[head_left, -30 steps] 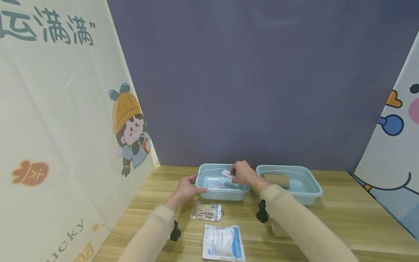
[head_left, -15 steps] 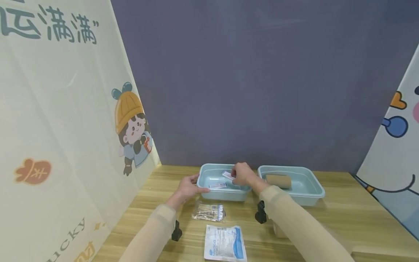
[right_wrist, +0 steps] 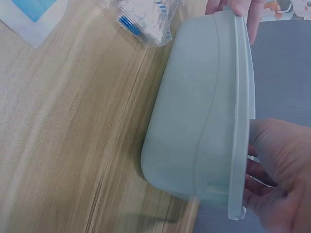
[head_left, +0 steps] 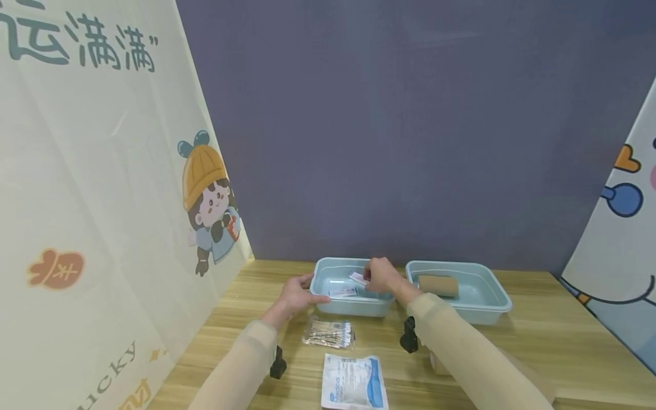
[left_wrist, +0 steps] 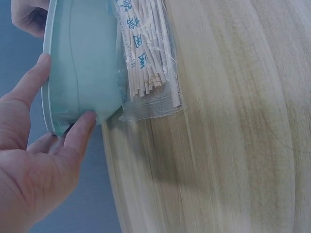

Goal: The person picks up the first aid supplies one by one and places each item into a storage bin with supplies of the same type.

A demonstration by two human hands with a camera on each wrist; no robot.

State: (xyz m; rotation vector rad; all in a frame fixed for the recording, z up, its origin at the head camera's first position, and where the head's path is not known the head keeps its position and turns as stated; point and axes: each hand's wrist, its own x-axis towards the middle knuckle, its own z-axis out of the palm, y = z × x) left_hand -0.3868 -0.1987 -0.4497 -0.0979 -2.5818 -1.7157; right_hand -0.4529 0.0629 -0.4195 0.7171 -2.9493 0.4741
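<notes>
My left hand holds the left end of a pale blue plastic tray, its thumb against the front rim. In the left wrist view, fingers bend against the tray's end wall. Over the right side of that tray, my right hand reaches inside and pinches a small white printed packet. A second such packet lies flat on the tray's floor near the front. The right wrist view shows the right fingertips mostly hidden behind the rim.
To the right stands a second blue tray holding a brown roll. A clear bag of cotton swabs and a white-blue medical pouch lie in front. Another tan roll is partly behind the right forearm.
The whole head view has shifted slightly. Both hands keep their places at the left tray, and the packets lie in much the same positions.
</notes>
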